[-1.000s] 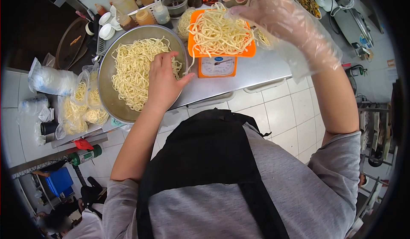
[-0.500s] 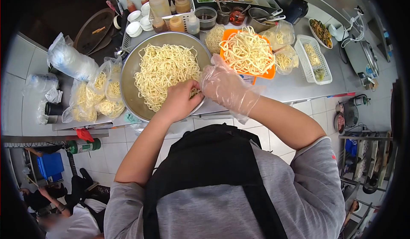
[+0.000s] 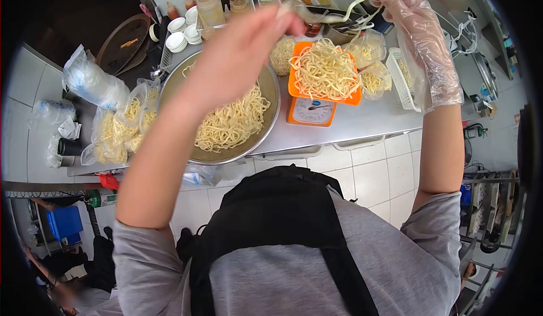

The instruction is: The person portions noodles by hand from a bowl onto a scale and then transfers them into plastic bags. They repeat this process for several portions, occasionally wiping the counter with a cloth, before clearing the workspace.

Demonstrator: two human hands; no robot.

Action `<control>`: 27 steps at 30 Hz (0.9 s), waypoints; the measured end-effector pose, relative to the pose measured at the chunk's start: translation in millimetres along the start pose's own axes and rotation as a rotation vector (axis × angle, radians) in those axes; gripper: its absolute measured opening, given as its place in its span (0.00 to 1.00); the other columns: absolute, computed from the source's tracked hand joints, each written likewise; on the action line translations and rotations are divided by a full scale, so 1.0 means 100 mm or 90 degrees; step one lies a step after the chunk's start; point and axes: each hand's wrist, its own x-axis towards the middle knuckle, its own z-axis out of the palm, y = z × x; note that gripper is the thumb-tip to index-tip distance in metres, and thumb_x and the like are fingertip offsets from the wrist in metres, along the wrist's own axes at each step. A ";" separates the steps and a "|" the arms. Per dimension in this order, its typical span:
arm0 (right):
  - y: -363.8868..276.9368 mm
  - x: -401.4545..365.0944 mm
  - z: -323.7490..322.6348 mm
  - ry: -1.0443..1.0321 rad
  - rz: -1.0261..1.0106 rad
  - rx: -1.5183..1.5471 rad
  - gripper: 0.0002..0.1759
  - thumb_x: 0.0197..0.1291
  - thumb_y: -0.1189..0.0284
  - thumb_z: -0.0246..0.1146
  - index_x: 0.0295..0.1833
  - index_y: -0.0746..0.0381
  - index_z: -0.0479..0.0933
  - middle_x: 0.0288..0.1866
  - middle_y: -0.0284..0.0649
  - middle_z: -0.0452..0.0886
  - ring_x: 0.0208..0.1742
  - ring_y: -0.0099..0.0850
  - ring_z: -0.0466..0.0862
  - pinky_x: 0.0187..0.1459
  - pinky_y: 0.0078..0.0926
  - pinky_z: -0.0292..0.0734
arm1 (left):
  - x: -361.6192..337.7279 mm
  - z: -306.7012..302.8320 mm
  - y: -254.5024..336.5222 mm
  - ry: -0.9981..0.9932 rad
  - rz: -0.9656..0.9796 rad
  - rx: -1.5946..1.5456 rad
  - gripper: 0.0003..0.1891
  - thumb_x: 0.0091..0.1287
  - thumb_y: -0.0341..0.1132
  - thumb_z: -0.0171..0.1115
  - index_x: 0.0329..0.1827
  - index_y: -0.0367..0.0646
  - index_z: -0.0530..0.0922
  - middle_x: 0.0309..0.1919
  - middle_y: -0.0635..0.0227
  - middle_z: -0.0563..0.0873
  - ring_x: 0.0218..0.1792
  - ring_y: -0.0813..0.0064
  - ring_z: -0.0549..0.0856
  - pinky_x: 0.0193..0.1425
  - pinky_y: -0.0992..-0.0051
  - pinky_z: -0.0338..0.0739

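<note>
A long noodle strand stretches between my raised hands. My right hand, in a clear plastic glove, pinches one end at the upper right. The bare left hand is closed and blurred over the large metal bowl; the strand's other end runs to its fingertips. A heap of noodles lies in that bowl, partly hidden by my left arm. More noodles are piled on the orange tray of an orange kitchen scale.
Bagged noodles lie left of the bowl, others right of the scale. A white basket stands farther right. Sauce bottles and small white dishes line the back. Another person is at the lower left.
Both hands have risen from the bowl's right edge and moved apart, the right one up and to the right, with a strand now drawn out between them. The scale's dial has come into view.
</note>
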 end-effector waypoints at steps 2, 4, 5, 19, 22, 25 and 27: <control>0.08 -0.03 -0.02 0.029 0.031 0.112 0.18 0.68 0.56 0.65 0.52 0.58 0.85 0.36 0.26 0.79 0.38 0.17 0.71 0.48 0.20 0.69 | 0.33 -0.11 0.35 0.086 -0.047 0.046 0.16 0.79 0.45 0.49 0.43 0.44 0.81 0.29 0.78 0.75 0.31 0.85 0.72 0.38 0.79 0.71; 0.01 -0.15 0.04 0.033 0.065 0.046 0.17 0.69 0.58 0.63 0.52 0.58 0.85 0.38 0.30 0.83 0.39 0.21 0.76 0.48 0.23 0.73 | 0.56 -0.09 0.83 -0.006 0.012 -0.135 0.19 0.82 0.46 0.41 0.53 0.42 0.77 0.27 0.80 0.66 0.29 0.85 0.65 0.35 0.82 0.65; -0.05 -0.23 0.09 0.036 0.099 -0.018 0.16 0.70 0.59 0.62 0.51 0.58 0.86 0.40 0.33 0.86 0.40 0.24 0.81 0.48 0.26 0.77 | 0.68 0.01 0.84 0.020 0.029 -0.153 0.20 0.82 0.46 0.41 0.52 0.41 0.77 0.27 0.80 0.67 0.28 0.85 0.65 0.34 0.82 0.65; 0.63 -0.62 0.34 -0.023 0.080 -0.158 0.18 0.66 0.70 0.60 0.61 0.60 0.79 0.42 0.42 0.82 0.43 0.32 0.81 0.50 0.30 0.76 | 0.87 0.84 -0.48 -0.177 0.249 0.580 0.16 0.71 0.45 0.60 0.47 0.40 0.83 0.47 0.56 0.81 0.45 0.61 0.83 0.53 0.66 0.77; 0.60 -0.71 0.36 -0.037 0.110 -0.156 0.20 0.67 0.70 0.59 0.63 0.58 0.78 0.44 0.39 0.79 0.43 0.28 0.78 0.51 0.28 0.75 | 0.52 0.66 -0.66 -0.028 0.183 0.424 0.18 0.69 0.44 0.65 0.53 0.40 0.81 0.50 0.58 0.81 0.54 0.61 0.81 0.60 0.67 0.76; 0.58 -0.83 0.37 -0.018 0.138 -0.120 0.19 0.67 0.70 0.59 0.63 0.58 0.78 0.43 0.36 0.78 0.40 0.26 0.77 0.47 0.26 0.75 | -0.03 0.72 -1.18 0.037 -0.106 0.216 0.25 0.67 0.45 0.68 0.60 0.38 0.76 0.57 0.54 0.78 0.59 0.56 0.79 0.64 0.64 0.74; 0.64 -0.91 0.37 0.007 0.157 -0.082 0.19 0.67 0.70 0.60 0.62 0.58 0.79 0.42 0.35 0.77 0.39 0.24 0.76 0.46 0.26 0.75 | -0.38 0.85 -1.52 0.007 -0.180 0.162 0.27 0.66 0.46 0.69 0.62 0.38 0.74 0.58 0.52 0.77 0.59 0.52 0.79 0.64 0.63 0.74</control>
